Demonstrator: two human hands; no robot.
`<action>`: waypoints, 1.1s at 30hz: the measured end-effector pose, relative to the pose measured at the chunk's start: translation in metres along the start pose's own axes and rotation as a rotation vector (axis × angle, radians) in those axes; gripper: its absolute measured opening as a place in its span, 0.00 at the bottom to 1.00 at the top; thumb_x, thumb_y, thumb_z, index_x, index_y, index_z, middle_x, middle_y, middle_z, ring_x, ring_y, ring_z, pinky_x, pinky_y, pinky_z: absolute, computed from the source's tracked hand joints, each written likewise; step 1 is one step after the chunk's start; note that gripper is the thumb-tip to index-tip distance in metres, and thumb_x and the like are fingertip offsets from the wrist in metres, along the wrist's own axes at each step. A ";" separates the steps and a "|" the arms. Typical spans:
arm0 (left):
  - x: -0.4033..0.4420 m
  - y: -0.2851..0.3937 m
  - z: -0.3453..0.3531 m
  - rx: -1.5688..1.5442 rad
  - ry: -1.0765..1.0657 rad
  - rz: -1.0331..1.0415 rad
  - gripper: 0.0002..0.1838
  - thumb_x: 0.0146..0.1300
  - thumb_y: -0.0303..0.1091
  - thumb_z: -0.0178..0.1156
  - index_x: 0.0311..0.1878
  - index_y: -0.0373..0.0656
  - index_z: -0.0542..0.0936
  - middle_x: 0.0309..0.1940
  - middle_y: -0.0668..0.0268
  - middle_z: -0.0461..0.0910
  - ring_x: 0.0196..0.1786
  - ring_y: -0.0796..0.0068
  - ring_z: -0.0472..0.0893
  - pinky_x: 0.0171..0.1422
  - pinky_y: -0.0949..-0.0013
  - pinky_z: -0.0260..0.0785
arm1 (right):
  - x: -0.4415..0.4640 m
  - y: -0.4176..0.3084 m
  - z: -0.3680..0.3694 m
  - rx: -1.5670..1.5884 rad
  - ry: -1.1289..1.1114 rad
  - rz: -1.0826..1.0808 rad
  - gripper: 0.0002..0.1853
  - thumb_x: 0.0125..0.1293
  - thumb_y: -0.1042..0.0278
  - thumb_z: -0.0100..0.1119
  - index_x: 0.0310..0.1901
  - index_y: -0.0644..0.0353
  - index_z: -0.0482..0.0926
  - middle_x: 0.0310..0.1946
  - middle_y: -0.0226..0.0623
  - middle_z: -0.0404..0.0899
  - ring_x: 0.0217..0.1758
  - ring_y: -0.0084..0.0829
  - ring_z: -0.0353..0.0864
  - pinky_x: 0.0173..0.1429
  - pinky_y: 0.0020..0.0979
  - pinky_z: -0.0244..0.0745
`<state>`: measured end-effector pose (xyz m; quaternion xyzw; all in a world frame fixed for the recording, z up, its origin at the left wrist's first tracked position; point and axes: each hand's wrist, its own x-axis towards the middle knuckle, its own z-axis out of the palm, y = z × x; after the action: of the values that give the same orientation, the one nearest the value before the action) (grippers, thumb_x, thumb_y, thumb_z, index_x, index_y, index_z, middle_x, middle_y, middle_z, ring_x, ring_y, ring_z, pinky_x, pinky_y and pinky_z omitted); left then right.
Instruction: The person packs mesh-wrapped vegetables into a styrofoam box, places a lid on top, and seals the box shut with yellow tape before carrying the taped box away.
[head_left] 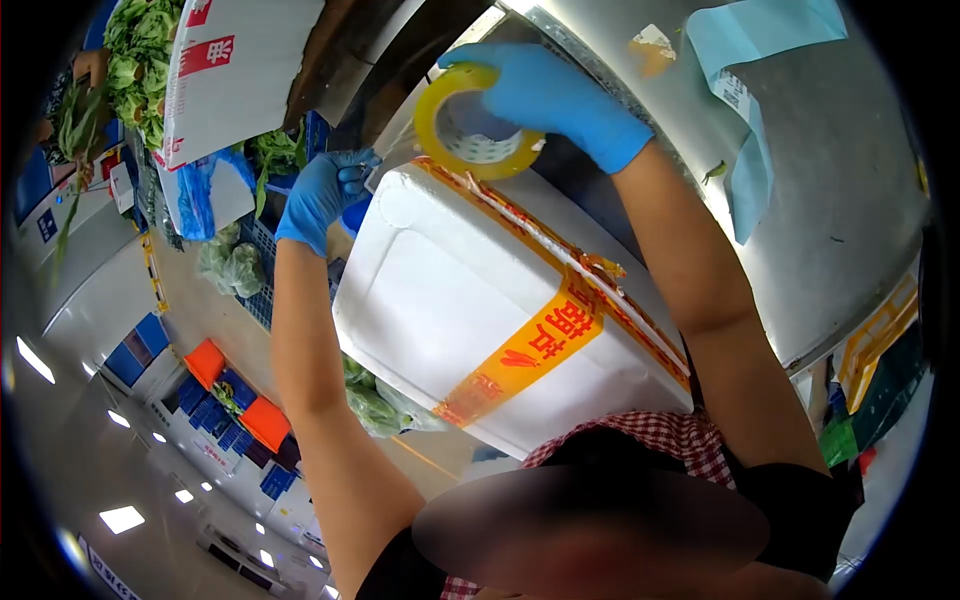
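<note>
Hands: while the right hand (550,95) grips the yellow tape roll (432,118), the left hand (322,198) curls beside the white foam box (430,265), its hold unclear.
Tape roll: at the box's far edge.
Printed orange band (540,345): across the box.

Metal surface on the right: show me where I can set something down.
The metal surface is bare between the blue strip and its right edge, save a dark speck. Crowded: its top, with strip and torn scrap; beside its left edge, the right hand holds a tape roll.
</note>
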<state>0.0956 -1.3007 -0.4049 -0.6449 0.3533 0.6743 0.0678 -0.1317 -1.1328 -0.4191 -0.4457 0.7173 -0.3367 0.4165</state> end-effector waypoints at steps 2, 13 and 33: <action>0.004 -0.010 -0.002 0.016 -0.029 -0.047 0.08 0.59 0.26 0.54 0.31 0.31 0.80 0.11 0.75 0.61 0.14 0.85 0.56 0.19 0.80 0.53 | 0.009 0.013 -0.005 -0.057 -0.107 -0.022 0.23 0.57 0.69 0.53 0.56 0.42 0.73 0.49 0.44 0.76 0.47 0.37 0.79 0.53 0.34 0.74; -0.028 -0.044 0.016 0.106 -0.056 -0.085 0.08 0.58 0.27 0.55 0.37 0.33 0.80 0.25 0.61 0.80 0.28 0.74 0.79 0.33 0.75 0.72 | 0.020 0.015 -0.012 0.007 -0.268 0.077 0.25 0.51 0.67 0.55 0.55 0.47 0.74 0.44 0.41 0.78 0.42 0.35 0.80 0.50 0.34 0.76; -0.130 -0.136 0.137 1.244 0.791 1.227 0.33 0.60 0.46 0.54 0.66 0.40 0.59 0.65 0.39 0.49 0.67 0.38 0.49 0.66 0.42 0.41 | -0.086 0.044 -0.013 0.281 0.112 0.058 0.33 0.49 0.72 0.56 0.61 0.54 0.64 0.43 0.42 0.76 0.39 0.28 0.77 0.45 0.27 0.74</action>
<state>0.0782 -1.0749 -0.3499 -0.3769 0.9216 0.0177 -0.0911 -0.1376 -1.0355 -0.4259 -0.3427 0.6977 -0.4461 0.4436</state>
